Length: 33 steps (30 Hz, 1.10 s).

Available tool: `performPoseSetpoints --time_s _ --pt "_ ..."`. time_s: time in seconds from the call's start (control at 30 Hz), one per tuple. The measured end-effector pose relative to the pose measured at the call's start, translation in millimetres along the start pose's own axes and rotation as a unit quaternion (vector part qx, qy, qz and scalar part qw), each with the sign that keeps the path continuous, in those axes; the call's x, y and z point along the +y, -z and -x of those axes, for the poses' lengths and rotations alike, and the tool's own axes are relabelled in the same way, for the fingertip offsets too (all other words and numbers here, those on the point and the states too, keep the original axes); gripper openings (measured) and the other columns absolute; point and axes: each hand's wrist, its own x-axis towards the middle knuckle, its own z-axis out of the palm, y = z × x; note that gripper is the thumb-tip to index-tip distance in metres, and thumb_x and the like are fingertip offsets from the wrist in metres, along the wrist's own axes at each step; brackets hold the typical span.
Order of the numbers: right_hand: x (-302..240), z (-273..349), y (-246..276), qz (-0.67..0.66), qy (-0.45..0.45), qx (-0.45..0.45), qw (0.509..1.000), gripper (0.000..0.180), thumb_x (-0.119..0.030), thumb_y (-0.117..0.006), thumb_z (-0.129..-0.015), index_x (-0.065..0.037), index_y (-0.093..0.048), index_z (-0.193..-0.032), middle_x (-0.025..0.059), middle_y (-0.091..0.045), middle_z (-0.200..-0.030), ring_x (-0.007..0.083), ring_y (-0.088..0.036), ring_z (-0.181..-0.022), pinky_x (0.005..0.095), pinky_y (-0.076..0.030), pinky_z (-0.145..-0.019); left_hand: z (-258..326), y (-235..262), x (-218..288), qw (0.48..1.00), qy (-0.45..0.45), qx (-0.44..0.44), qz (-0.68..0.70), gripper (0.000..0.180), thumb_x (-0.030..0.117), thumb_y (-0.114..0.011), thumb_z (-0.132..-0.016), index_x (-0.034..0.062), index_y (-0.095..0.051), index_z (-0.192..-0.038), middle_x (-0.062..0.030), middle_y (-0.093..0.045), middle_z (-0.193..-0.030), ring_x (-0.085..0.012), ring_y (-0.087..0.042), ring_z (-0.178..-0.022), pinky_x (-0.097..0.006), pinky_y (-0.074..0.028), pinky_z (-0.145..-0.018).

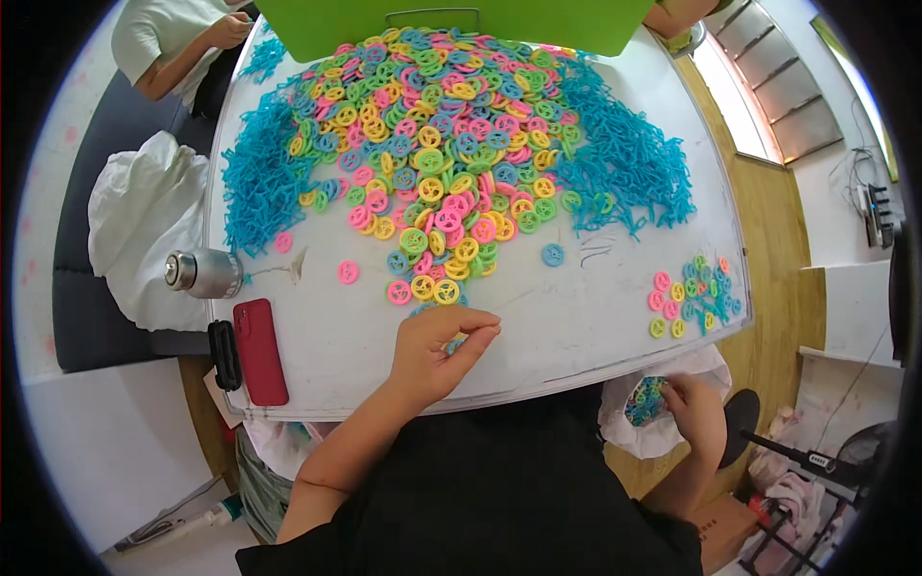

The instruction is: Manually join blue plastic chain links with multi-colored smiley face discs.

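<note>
A: Our left hand [437, 348] pinches a blue ring [455, 343] at the table [538, 336] edge, below the pile [437, 144].

B: And our right hand [693, 411] grips rings inside the bag [629, 422], keeping them together.

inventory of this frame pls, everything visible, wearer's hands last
table: one, white, centre
ring pile: one big heap, pink, yellow, green and blue, table middle to far edge
blue scraps: two masses, blue, left and right of the pile
small ring group: one, mixed colours, table's near right corner
loose rings: a few, pink and blue, near the pile's front
green board: one, far edge
metal canister: one, silver, table's left edge
phone: one, red, near left corner
black device: one, left of the phone
white cloth: one, left of the table
bag of rings: one, white, below the table's right edge
other person: one, pale top, far left
left hand: on the table, fingers pinching a blue piece
right hand: at the bag
</note>
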Motion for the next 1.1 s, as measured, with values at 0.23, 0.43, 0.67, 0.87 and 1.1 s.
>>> performPoseSetpoints --time_s 0.23,0.43,0.67,0.87,1.1 --pt "-158.6 -145.0 -6.6 -0.124 0.214 0.234 0.940 0.029 -0.021 -0.074 -0.085 -0.002 -0.066 -0.106 0.0137 -0.067 -0.090 0.0287 -0.066 -0.072 0.0393 -0.052 -0.066 2.1 -6.4 9.7 0.999 -0.020 -0.011 -0.039 0.007 0.002 -0.069 -0.088 0.0029 -0.073 -0.094 -0.0070 -0.074 -0.087 -0.0161 -0.070 -0.080 -0.028 -0.052 -0.072" --pt "-179.4 -179.5 -24.1 -0.047 0.166 0.279 0.945 0.029 -0.024 -0.072 -0.086 -0.005 -0.065 -0.107 0.0133 -0.067 -0.095 0.0292 -0.067 -0.080 0.0414 -0.052 -0.068 13.3 2.1 7.0 0.999 0.001 0.009 -0.050 0.007 0.003 -0.069 -0.088 0.0026 -0.073 -0.094 -0.0077 -0.074 -0.087 -0.0178 -0.071 -0.080 -0.029 -0.053 -0.073" --pt "-176.1 -199.5 -13.1 0.023 0.207 0.254 0.944 0.015 -0.019 -0.068 -0.087 -0.009 -0.070 -0.097 0.0089 -0.067 -0.091 0.0320 -0.065 -0.079 0.0426 -0.052 -0.068 7.5 -2.8 6.7 0.999 -0.013 -0.006 -0.033 0.007 0.003 -0.069 -0.088 0.0022 -0.072 -0.094 -0.0082 -0.074 -0.086 -0.0179 -0.071 -0.081 -0.029 -0.054 -0.073" --pt "-172.0 -150.4 6.7 -0.280 0.265 0.156 0.909 0.011 0.001 -0.069 -0.083 -0.003 -0.070 -0.094 0.0084 -0.066 -0.084 0.0197 -0.066 -0.074 0.0320 -0.051 -0.065 8.1 4.9 4.3 0.999 0.041 -0.014 0.018 0.015 0.003 -0.068 -0.089 0.0022 -0.071 -0.104 -0.0096 -0.073 -0.097 -0.0173 -0.070 -0.091 -0.031 -0.054 -0.081" --pt "-193.4 -89.8 -11.4 -0.466 0.400 0.020 0.789 0.021 0.006 -0.073 -0.075 -0.003 -0.068 -0.093 0.0094 -0.069 -0.086 0.0229 -0.068 -0.075 0.0321 -0.052 -0.067 -12.8 -17.8 2.2 0.985 -0.047 -0.032 0.165 0.033 0.007 -0.068 -0.093 0.0053 -0.061 -0.125 -0.0086 -0.063 -0.120 -0.0176 -0.064 -0.105 -0.030 -0.052 -0.088"
